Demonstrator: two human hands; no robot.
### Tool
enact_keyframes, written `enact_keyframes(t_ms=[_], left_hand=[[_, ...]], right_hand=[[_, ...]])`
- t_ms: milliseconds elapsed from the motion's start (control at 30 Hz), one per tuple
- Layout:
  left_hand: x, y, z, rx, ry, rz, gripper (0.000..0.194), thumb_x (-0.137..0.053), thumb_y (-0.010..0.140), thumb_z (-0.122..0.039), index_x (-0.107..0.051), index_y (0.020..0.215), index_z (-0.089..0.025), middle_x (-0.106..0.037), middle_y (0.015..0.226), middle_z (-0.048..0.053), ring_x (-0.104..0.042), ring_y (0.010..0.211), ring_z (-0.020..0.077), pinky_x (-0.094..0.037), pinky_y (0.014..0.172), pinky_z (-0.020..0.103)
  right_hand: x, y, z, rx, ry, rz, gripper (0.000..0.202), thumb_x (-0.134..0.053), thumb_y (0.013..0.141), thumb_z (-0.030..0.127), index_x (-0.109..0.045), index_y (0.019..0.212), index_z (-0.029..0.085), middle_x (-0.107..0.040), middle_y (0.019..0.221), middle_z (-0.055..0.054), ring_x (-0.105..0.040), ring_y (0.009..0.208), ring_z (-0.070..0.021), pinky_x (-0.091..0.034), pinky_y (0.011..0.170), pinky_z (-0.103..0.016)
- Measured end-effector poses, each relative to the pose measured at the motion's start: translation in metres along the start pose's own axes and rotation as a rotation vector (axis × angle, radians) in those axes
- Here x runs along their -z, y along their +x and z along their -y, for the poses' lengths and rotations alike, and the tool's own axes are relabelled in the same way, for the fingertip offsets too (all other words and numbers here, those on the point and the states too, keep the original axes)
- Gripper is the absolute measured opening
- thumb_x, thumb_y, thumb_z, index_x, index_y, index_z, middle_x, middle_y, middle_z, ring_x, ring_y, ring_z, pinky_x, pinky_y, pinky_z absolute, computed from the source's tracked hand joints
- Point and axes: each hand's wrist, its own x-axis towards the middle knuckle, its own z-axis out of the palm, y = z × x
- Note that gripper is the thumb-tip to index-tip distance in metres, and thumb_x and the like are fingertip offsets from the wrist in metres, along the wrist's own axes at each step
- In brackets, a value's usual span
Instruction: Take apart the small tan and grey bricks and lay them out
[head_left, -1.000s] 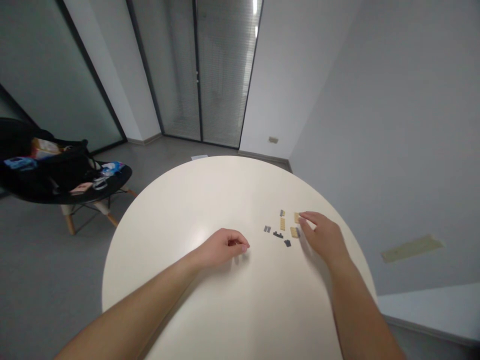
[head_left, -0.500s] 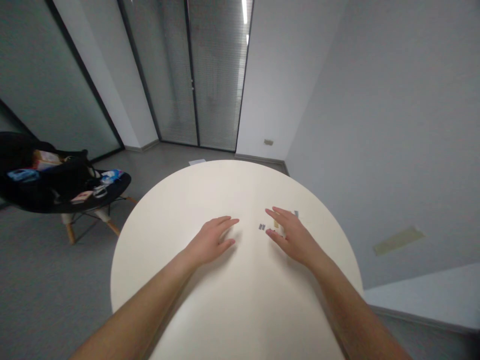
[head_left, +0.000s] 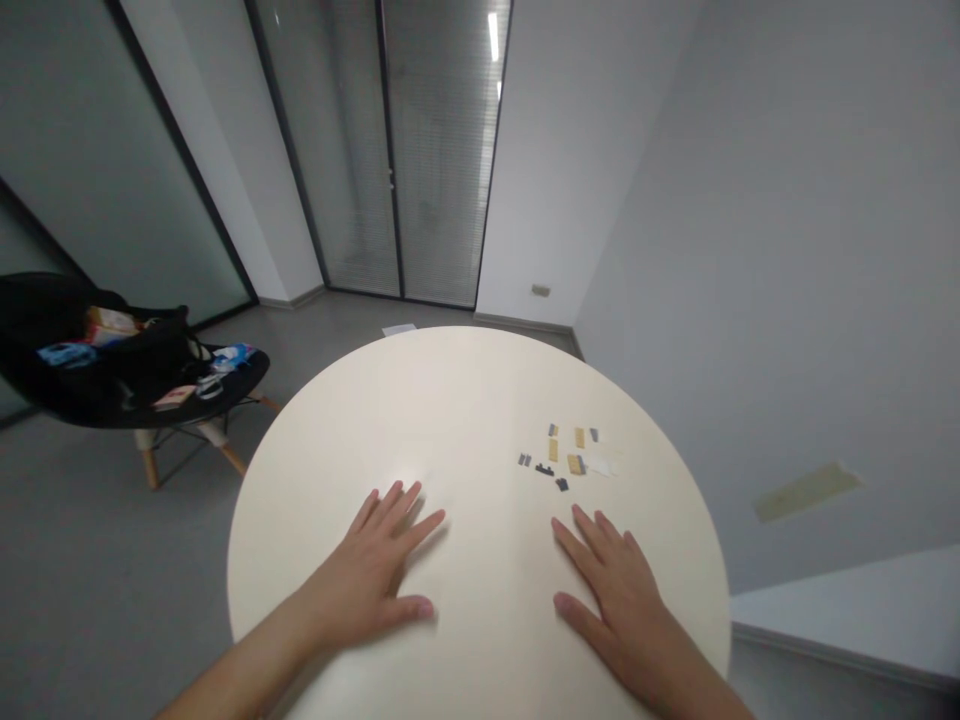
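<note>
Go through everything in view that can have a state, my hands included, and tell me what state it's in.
Left hand: open, empty, palm down
Right hand: open, empty, palm down
Tan pieces: lying spread out
Black pieces: lying apart
Grey pieces: side by side
Black bag: appears open, packages showing
Chair: upright, loaded
Blinds: lowered
Glass doors: look shut

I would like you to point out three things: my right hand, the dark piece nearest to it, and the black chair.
Right hand (head_left: pixel 627 600): head view, back of the hand.
Dark piece (head_left: pixel 562 485): head view, middle of its top.
Black chair (head_left: pixel 241 382): head view, bare seat near its right edge.
</note>
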Motion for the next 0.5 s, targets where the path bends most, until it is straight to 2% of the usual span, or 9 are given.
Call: enact_keyframes(t_ms=[233, 500], left_hand=[[-0.006, 0.002, -0.005, -0.001, 0.051, -0.007, 0.081, -0.042, 0.079, -0.074, -0.020, 0.147, -0.037, -0.010, 0.156, 0.006, -0.009, 0.143, 0.0361, -0.009, 0.113, 0.058], [-0.006, 0.002, -0.004, 0.011, 0.027, 0.010, 0.081, -0.043, 0.078, -0.074, -0.020, 0.147, -0.039, -0.011, 0.156, 0.005, -0.009, 0.143, 0.0359, -0.009, 0.113, 0.060]], right_hand=[[-0.015, -0.005, 0.004, 0.005, -0.073, -0.071, 0.061, -0.047, 0.089, 0.051, -0.030, 0.145, 0.037, -0.033, 0.151, -0.003, -0.029, 0.138, -0.0348, -0.028, 0.106, -0.064], [-0.015, -0.004, 0.003, 0.007, -0.072, -0.071, 0.062, -0.048, 0.088, 0.053, -0.031, 0.145, 0.038, -0.034, 0.150, -0.002, -0.030, 0.137, -0.0353, -0.027, 0.106, -0.065]])
